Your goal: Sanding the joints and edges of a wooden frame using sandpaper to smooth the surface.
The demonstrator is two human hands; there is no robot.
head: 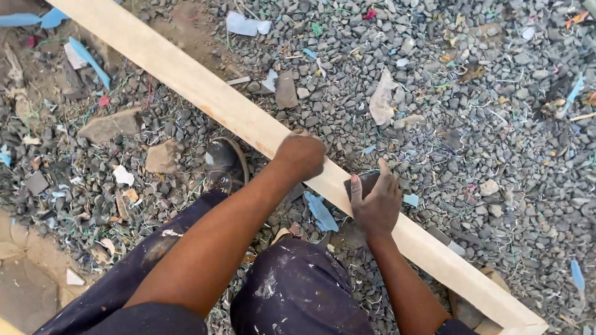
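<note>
A long pale wooden plank (205, 96) lies slantwise across a patch of grey gravel (496, 124), running from the upper left down to the lower right, where its squared end shows at the bottom edge. The person crouches over its middle stretch.

The left hand (302, 152) is curled over the near edge of the plank, knuckles up, fingers folded down onto the wood so that it grips and steadies the board. The fingertips themselves are hidden beneath the hand.

The right hand (377, 203) sits a little further down the plank, just beside the left. It presses a small dark flat pad (363, 182) (sanding paper or a block, I cannot tell which) flat against the top of the wood, thumb on one side, fingers laid over it, closed around the piece.

Both forearms reach out from below, above knees in dark trousers (292, 291) smeared with pale paint. A worn dark shoe (225, 164) rests on the gravel right against the near side of the plank, left of the left hand.

The ground is littered with blue plastic scraps (321, 212), bits of white paper (247, 25), flat brown stones (110, 125) and thin threads of wire. One blue scrap lies on the ground near the knees, below the two hands.
</note>
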